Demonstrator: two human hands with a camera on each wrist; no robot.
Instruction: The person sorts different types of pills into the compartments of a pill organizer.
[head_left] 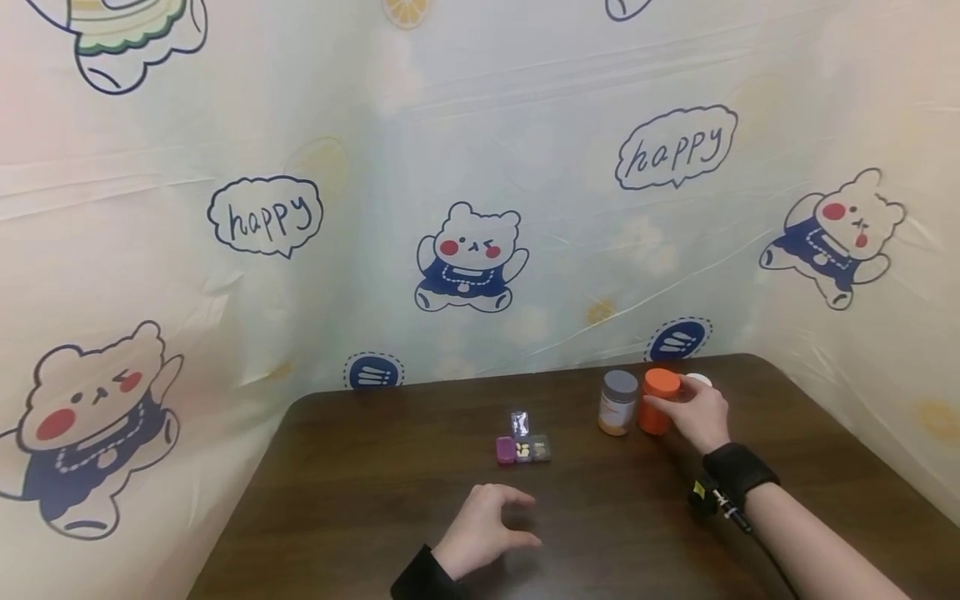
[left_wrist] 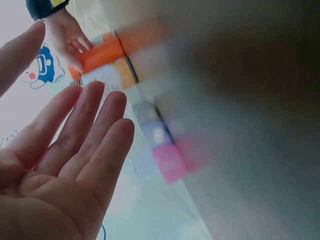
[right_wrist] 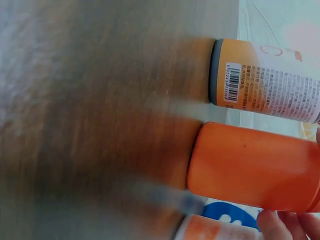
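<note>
My right hand (head_left: 697, 414) holds an orange bottle (head_left: 655, 417) near its orange lid, thumb on one side and fingers on the other. In the right wrist view the orange bottle (right_wrist: 250, 167) stands with its base against the tabletop. A grey-lidded bottle (head_left: 617, 408) with a printed label is just left of it. Behind my right hand, a white-lidded bottle (head_left: 701, 379) is mostly hidden. My left hand (head_left: 486, 527) hovers with thumb and fingers apart, holding nothing. Beyond it lies a small pill box (head_left: 523, 450) with purple, blue and grey compartments; the middle lid is up, showing pale pills.
The dark wooden table (head_left: 360, 500) ends at a printed curtain (head_left: 555, 250) behind the bottles and at both sides. A cable (head_left: 772, 558) runs from my right wristband (head_left: 738, 473) along the forearm.
</note>
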